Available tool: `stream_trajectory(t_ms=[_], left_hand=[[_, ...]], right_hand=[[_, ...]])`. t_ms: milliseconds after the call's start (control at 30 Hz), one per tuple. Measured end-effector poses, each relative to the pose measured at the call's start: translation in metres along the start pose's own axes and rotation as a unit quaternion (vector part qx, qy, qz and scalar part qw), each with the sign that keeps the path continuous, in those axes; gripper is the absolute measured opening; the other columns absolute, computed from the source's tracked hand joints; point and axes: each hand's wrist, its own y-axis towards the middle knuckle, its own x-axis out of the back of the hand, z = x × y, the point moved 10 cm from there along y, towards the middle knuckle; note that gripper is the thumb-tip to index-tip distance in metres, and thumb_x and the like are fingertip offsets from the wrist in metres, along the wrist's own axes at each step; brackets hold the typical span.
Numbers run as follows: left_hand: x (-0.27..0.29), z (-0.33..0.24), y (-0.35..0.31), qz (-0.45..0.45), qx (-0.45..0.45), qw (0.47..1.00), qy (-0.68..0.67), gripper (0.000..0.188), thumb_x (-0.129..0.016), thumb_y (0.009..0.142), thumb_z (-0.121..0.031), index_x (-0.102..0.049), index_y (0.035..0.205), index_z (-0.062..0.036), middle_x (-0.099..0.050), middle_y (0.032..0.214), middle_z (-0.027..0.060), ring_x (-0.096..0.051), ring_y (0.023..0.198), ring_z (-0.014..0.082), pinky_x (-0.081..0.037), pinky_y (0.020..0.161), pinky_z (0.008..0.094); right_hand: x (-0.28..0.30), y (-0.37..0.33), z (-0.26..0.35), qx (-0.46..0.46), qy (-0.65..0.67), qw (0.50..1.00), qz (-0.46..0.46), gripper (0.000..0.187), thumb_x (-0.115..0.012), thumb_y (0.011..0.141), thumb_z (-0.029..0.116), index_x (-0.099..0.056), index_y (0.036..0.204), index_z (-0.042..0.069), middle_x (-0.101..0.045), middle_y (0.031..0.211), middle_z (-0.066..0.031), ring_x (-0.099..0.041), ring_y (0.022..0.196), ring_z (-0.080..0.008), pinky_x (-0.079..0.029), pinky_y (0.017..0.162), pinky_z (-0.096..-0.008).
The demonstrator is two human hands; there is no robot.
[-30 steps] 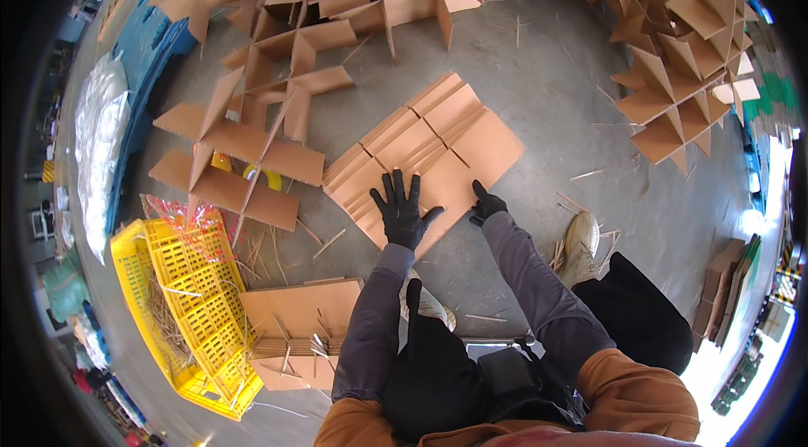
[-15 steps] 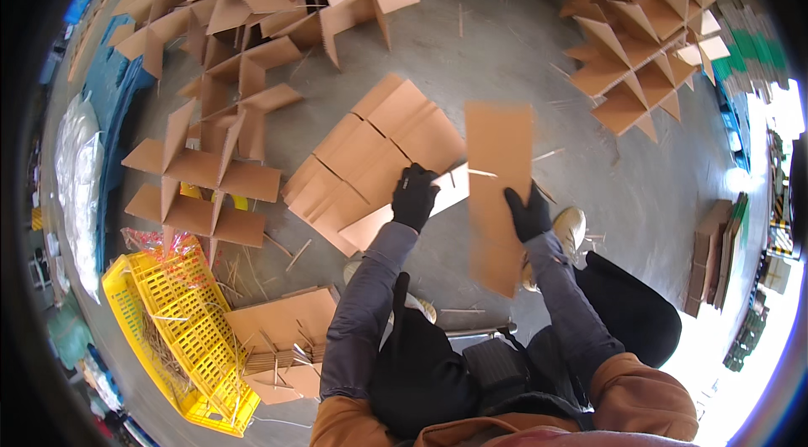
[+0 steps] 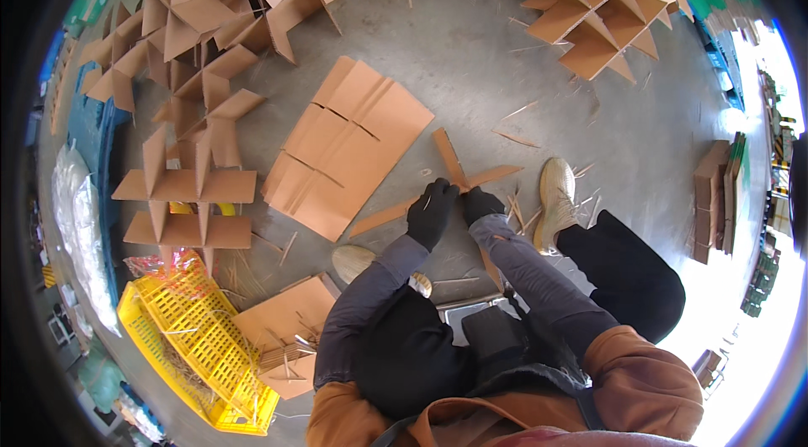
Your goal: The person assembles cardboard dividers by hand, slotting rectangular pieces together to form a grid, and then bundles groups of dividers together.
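Observation:
Two brown cardboard divider strips cross each other low in front of me, seen nearly edge-on. My left hand, in a black glove, is closed on the strip running from lower left to upper right, just left of the crossing. Close beside it, my gloved right hand pinches the strips right at the crossing; its fingertips are partly hidden. Whether the slots are fully seated cannot be seen. To the left lies a flat stack of slotted cardboard sheets, apart from both hands.
Assembled cardboard grids stand at left and far left, and another cardboard grid at far right. A yellow plastic crate and cardboard pieces sit near left. My shoe is right of the strips. Scraps litter the grey floor.
The right hand's strip has turned from broad face to edge-on and now crosses another strip. My left hand has left the stack with that other strip, and both hands have come together.

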Motion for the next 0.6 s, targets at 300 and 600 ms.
stream_trajectory(t_ms=[300, 600], left_hand=[[0.103, 0.173, 0.003, -0.145, 0.168, 0.946, 0.235, 0.066, -0.077, 0.059, -0.040, -0.050, 0.111, -0.0083, -0.053, 0.103, 0.0086, -0.051, 0.098, 0.0264, -0.043, 0.074, 0.0385], [0.038, 0.125, 0.028, -0.178, -0.034, 0.975, 0.127, 0.042, -0.069, 0.072, -0.030, -0.054, 0.107, -0.0107, -0.055, 0.097, 0.0128, -0.053, 0.096, 0.0261, -0.044, 0.076, 0.0397]], right_hand=[[0.086, -0.045, -0.057, -0.001, 0.167, 0.950, -0.264, 0.044, -0.056, 0.083, 0.041, -0.049, 0.110, 0.007, -0.062, 0.086, -0.0237, -0.060, 0.080, -0.0424, -0.046, 0.067, -0.0504], [0.104, -0.066, -0.085, -0.040, 0.327, 0.900, -0.284, 0.040, -0.057, 0.085, 0.030, -0.053, 0.114, 0.002, -0.062, 0.100, -0.0234, -0.059, 0.095, -0.0381, -0.047, 0.077, -0.0416]])
